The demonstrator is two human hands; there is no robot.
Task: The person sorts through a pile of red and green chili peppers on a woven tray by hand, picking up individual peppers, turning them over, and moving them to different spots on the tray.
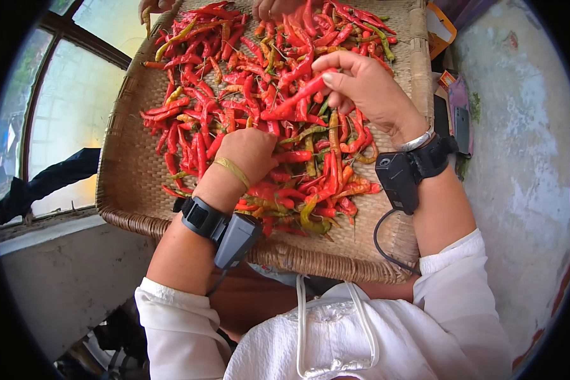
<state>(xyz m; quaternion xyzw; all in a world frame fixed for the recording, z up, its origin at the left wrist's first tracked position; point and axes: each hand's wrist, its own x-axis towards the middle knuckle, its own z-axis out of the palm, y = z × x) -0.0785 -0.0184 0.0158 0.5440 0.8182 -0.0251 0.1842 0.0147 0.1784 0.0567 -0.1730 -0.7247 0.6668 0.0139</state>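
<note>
A large woven basket tray [123,152] holds a heap of chili peppers [199,114], mostly red, with some yellowish-green and orange ones. Between the thumb and fingers of my right hand [370,88] is a red chili pepper [297,98], pinched near one end above the heap. My left hand [250,152] rests low among the peppers, back upward and fingers curled. Its fingertips are mostly hidden, so whatever they grip does not show. Red peppers lie right beside those fingers.
Another person's hand [155,7] is at the tray's far left edge, and a second hand [275,9] touches the far peppers. A window [69,107] is on the left, a pale wall [519,158] on the right. A phone [462,130] lies beyond the right rim.
</note>
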